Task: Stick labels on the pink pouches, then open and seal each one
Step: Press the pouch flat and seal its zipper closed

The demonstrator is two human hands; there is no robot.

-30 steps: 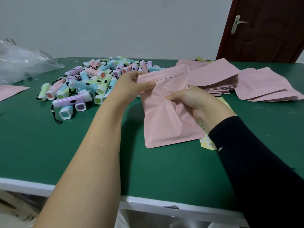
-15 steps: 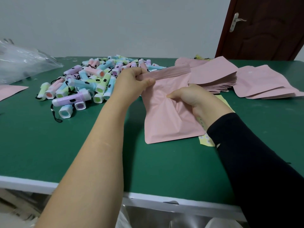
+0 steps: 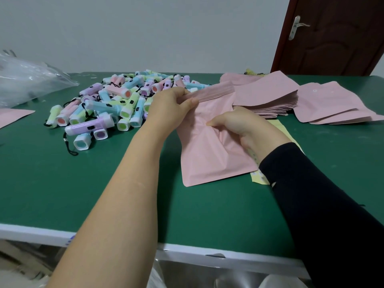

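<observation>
Green table | pouch just right of torch pile | left hand now fisted on top strip, was thumb-pinch | right hand fingers clamp pouch middle | likely mid-seal, label unseen

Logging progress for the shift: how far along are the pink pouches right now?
Done, apparently: a few loose pouches lie apart at the right, one with a small pale dot, possibly a label; sealing can't be judged. In hand: one pink pouch, left hand pinching its top strip, right hand gripping its middle. Remaining: the thick pouch stack behind it.
</observation>
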